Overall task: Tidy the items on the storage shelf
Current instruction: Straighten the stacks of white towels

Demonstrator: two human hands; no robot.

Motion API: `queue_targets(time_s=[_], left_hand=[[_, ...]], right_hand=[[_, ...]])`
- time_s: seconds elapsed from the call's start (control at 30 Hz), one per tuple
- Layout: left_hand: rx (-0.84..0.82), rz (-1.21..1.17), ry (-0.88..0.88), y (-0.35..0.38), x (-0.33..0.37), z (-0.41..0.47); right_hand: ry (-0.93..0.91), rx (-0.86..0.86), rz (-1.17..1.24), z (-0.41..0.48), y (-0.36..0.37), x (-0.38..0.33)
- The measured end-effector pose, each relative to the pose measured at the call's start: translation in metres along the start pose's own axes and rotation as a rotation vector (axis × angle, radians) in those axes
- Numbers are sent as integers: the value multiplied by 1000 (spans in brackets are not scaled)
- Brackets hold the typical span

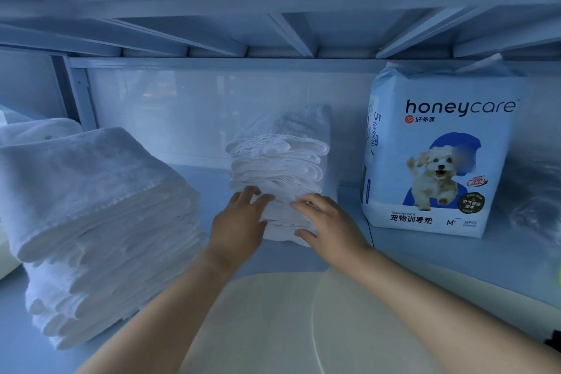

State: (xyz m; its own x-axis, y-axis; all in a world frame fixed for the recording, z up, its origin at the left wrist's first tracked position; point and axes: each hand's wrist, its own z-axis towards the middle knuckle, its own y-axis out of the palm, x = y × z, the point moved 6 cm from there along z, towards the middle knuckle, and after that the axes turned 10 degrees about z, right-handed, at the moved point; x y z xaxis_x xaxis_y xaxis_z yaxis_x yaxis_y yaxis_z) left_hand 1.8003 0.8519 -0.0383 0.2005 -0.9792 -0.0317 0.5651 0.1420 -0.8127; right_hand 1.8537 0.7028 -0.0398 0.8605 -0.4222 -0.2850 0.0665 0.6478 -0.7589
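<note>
At the base of the middle stack (277, 179) our fingers (254, 195) lie spread and flat against the soft pads, neither hand clamped on anything. Our left hand (239, 223) presses the stack's left front, our right hand (326, 222) its right front. We judge the pads light, floppy and prone to sliding, so we should cup low on both sides and push evenly. On the shelf (425, 255) we count two loose stacks, this one and a bigger stack (97, 222) to its left, plus one sealed pack (437, 155) standing to its right.
</note>
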Motion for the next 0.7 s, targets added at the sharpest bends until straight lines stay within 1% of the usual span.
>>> queue_targets(time_s=[0.13, 0.33, 0.5, 0.7], left_hand=[[50, 84, 37, -39, -4, -3], [85, 218, 23, -92, -28, -23], [138, 300, -27, -131, -65, -48], [69, 372, -160, -143, -114, -82]], right_hand=[[-71, 47, 56, 18, -8, -31], [-80, 129, 225, 39, -10, -69], [-178, 25, 330, 53, 10, -110], [-270, -132, 439, 75, 37, -148]])
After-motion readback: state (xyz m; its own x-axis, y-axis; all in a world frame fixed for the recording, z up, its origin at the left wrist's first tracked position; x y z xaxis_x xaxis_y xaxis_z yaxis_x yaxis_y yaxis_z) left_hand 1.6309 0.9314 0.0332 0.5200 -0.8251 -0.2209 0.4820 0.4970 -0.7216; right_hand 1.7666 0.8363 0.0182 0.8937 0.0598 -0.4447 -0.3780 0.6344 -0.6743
